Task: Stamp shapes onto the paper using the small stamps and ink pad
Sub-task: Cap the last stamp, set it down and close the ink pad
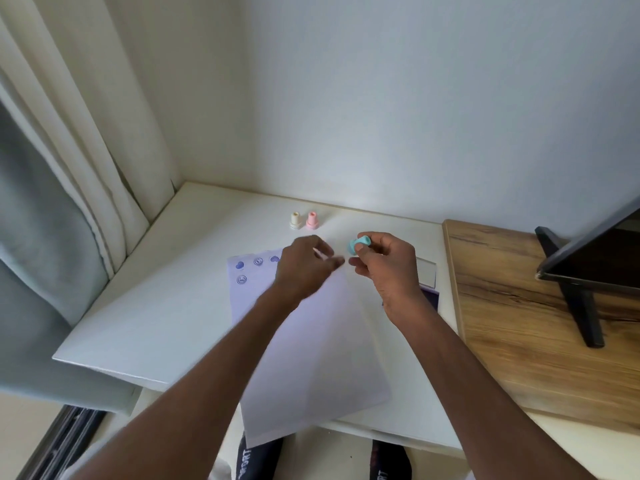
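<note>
Right hand [384,261] grip pinches teal stamp [360,244]; left hand [304,263] loose above paper [311,358], white desk [166,306], curtain [69,168] left.

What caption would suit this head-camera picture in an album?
Right hand holds a teal stamp above the partly stamped paper.

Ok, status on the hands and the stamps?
Right hand pinching teal stamp, off the paper. Left hand loose, empty, blurred. Cream stamp, pink stamp upright behind. Nothing blocking.
</note>
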`<act>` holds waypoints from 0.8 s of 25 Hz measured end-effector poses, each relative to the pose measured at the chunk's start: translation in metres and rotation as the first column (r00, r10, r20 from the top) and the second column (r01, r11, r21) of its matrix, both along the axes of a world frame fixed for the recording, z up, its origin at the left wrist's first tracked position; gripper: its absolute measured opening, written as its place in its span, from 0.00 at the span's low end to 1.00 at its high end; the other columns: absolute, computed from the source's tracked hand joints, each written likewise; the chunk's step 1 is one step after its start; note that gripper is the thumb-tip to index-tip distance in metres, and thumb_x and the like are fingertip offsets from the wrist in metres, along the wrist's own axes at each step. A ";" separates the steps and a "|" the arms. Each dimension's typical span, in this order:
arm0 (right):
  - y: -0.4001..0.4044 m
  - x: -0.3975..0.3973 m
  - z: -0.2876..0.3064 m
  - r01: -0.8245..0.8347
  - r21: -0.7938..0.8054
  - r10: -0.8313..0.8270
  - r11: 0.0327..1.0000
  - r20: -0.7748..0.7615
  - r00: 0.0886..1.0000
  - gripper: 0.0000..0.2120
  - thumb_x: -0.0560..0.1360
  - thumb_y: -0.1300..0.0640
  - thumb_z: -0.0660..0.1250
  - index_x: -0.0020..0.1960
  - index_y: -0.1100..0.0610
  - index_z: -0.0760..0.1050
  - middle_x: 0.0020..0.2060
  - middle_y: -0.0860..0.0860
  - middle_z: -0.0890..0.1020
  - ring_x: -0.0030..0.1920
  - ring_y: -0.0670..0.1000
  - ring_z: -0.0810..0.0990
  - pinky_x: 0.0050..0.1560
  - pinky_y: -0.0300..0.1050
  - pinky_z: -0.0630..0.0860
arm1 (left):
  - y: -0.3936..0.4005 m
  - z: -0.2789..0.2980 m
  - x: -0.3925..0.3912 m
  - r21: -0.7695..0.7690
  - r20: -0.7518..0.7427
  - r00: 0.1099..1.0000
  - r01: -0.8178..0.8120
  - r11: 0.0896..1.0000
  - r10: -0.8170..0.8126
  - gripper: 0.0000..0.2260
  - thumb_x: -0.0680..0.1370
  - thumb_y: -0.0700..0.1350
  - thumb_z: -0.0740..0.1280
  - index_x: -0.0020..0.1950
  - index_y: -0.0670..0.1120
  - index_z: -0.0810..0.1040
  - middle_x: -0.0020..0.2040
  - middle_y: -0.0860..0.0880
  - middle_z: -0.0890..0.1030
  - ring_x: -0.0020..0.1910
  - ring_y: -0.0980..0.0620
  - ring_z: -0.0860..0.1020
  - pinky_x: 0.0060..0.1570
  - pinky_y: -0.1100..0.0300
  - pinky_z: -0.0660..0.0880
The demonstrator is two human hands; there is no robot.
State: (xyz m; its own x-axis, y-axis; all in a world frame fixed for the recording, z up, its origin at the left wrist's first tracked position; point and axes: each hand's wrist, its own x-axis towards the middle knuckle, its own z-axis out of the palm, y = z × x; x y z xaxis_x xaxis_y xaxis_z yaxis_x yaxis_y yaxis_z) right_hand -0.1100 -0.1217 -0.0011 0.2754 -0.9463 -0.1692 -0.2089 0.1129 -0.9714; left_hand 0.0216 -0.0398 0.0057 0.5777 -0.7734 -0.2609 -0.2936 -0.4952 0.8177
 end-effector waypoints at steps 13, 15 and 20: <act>-0.062 0.069 -0.032 -0.402 -0.411 -0.002 0.818 -0.700 0.714 0.07 0.77 0.55 0.70 0.55 0.53 0.80 0.50 0.54 0.85 0.53 0.61 0.82 0.43 0.45 0.69 | 0.012 -0.010 -0.001 0.435 0.520 0.746 0.188 0.880 -0.417 0.27 0.78 0.55 0.71 0.74 0.49 0.69 0.68 0.46 0.67 0.69 0.43 0.67 0.59 0.44 0.72; -0.063 0.067 -0.027 -0.446 -0.384 0.040 0.809 -0.720 0.693 0.12 0.77 0.55 0.71 0.60 0.55 0.79 0.55 0.55 0.84 0.57 0.61 0.81 0.47 0.46 0.72 | 0.009 -0.008 -0.004 0.443 0.534 0.731 0.185 0.877 -0.424 0.27 0.78 0.55 0.71 0.74 0.48 0.69 0.69 0.45 0.68 0.69 0.42 0.67 0.60 0.44 0.71; -0.059 0.010 0.002 -0.244 -0.436 -0.033 0.866 -0.538 0.842 0.18 0.76 0.56 0.73 0.66 0.53 0.79 0.60 0.52 0.84 0.58 0.54 0.83 0.58 0.49 0.80 | -0.004 0.001 -0.020 0.301 0.598 0.710 0.230 0.925 -0.371 0.23 0.79 0.53 0.69 0.71 0.46 0.72 0.66 0.43 0.72 0.65 0.41 0.71 0.58 0.46 0.74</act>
State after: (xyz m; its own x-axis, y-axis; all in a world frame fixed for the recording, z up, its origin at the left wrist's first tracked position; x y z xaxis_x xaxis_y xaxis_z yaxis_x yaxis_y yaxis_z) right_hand -0.0998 -0.1811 0.0006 0.3818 -0.9133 0.1419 -0.6701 -0.3793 -0.6381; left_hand 0.0014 -0.0443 0.0071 0.4060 -0.9103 -0.0810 -0.8665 -0.4116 0.2824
